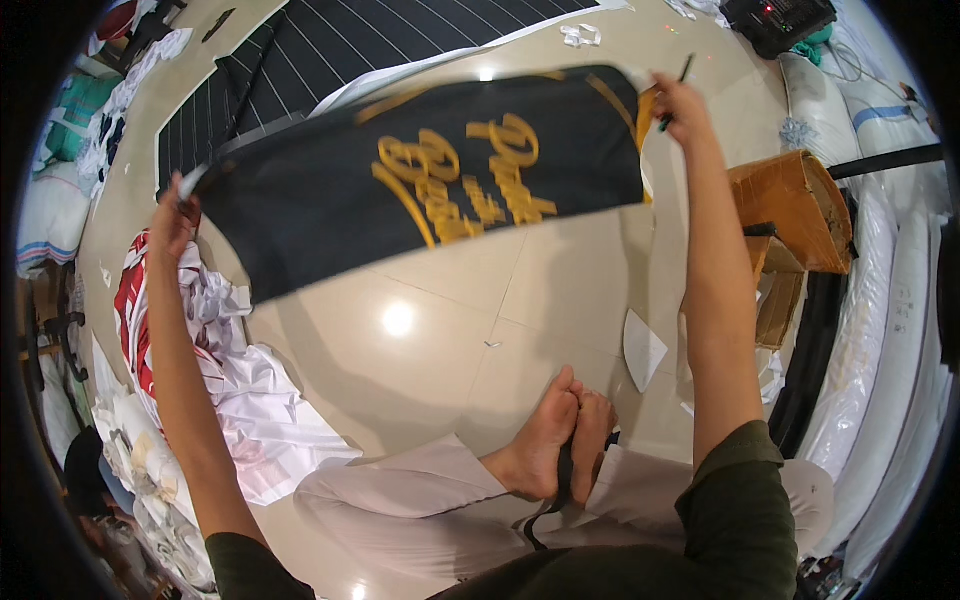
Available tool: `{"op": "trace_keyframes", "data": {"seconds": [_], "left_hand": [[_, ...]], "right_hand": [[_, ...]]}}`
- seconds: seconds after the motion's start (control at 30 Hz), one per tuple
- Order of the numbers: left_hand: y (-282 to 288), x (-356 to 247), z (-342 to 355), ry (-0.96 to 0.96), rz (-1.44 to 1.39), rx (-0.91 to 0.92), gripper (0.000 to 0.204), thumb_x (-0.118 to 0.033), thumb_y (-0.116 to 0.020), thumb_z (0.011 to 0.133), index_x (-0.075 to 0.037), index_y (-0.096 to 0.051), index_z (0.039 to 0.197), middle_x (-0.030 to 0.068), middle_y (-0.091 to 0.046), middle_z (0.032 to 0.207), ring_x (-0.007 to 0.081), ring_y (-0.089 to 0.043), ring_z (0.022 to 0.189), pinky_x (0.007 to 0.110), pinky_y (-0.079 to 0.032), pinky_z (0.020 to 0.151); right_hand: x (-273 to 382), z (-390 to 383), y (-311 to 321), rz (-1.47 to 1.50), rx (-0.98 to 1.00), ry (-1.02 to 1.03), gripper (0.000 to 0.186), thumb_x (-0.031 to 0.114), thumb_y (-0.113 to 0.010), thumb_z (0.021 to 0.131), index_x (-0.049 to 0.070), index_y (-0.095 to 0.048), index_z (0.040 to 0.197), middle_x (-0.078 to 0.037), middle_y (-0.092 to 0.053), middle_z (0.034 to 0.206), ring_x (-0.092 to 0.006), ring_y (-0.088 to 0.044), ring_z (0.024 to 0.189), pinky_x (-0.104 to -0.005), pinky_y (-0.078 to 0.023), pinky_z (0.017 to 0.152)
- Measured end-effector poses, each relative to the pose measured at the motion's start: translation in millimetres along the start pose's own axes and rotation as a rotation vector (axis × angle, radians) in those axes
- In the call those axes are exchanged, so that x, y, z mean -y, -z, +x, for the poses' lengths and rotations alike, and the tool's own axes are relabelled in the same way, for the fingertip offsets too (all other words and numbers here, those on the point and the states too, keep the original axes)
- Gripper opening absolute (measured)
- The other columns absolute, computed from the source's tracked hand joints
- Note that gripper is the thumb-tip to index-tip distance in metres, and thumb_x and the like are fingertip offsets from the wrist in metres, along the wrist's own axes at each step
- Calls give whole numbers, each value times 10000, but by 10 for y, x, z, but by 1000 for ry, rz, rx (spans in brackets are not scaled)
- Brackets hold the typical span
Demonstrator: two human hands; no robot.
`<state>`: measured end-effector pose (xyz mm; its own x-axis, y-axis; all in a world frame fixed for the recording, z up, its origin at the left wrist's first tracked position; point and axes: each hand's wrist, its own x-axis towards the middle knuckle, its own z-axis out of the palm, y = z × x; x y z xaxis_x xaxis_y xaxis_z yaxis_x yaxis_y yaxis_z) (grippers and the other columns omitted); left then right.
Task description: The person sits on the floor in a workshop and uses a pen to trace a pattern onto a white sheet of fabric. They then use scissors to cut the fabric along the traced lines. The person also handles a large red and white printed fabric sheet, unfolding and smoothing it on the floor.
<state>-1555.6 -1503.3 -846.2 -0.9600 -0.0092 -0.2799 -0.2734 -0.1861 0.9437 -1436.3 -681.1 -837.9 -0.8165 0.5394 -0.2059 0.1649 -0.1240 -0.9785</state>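
Black fabric panel (350, 190), gold script lettering (482, 198) around middle, gold stripe by right-hand grip. Spread flat-ish, aslant, blurred, between left hand (175, 220) and right hand (682, 108); lower edge hangs free between grips. Slim dark tool (687, 68), kind unclear, pokes up from right-hand grip.

Cloth (310, 200) between hands (682, 110), boxes (785, 205) at right

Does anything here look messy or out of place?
Slightly untidy: a white scrap lies loose on the floor, ahead and right of the feet, and red-and-white cloth lies crumpled at left, unlike the black printed panel spread between the left hand and right hand.
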Motion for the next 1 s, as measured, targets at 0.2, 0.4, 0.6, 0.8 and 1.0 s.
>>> {"op": "trace_keyframes", "data": {"seconds": [0.2,0.4,0.6,0.8,1.0], "left_hand": [[271,-1096,-1462,-487,374,-156,318,-201,-625,1001,-48,-599,1278,60,-593,1225,145,-571,1067,312,-468,948],[875,-821,-3545,-422,-260,-145,363,-280,-540,1046,-65,-581,1336,79,-590,1338,198,-552,1248,388,-420,1095],[1500,-1726,-3880,-612,-521,454,386,-39,-546,989,41,-486,1362,191,-546,1373,274,-491,1307,429,-387,1158],[1001,-1918,-2697,-494,-438,241,430,-29,-640,934,62,-496,1329,176,-573,1292,291,-498,1285,407,-372,1166],[116,-441,-817,-93,-507,34,275,-90,-635,962,67,-552,1172,179,-651,1054,270,-649,988,387,-569,928]], "right_hand": [[1227,-1587,189,57,-62,216,267,156,-691,931,-15,-655,1132,47,-480,744,-36,-330,524,-218,-276,465],[1297,-2700,643,515,-48,341,378,132,-651,923,-86,-611,1230,-52,-640,898,-31,-367,486,-174,-285,426],[1753,-2936,1021,773,373,554,384,130,-568,1001,-99,-512,1304,-144,-663,973,-40,-361,479,-167,-311,398],[1747,-2059,550,389,183,385,307,207,-662,948,-9,-624,1164,-107,-707,1145,-15,-350,503,-175,-290,447],[659,-869,227,272,223,-106,245,202,-658,947,-19,-625,1050,-98,-715,1049,-26,-294,435,-188,-260,404]]}}
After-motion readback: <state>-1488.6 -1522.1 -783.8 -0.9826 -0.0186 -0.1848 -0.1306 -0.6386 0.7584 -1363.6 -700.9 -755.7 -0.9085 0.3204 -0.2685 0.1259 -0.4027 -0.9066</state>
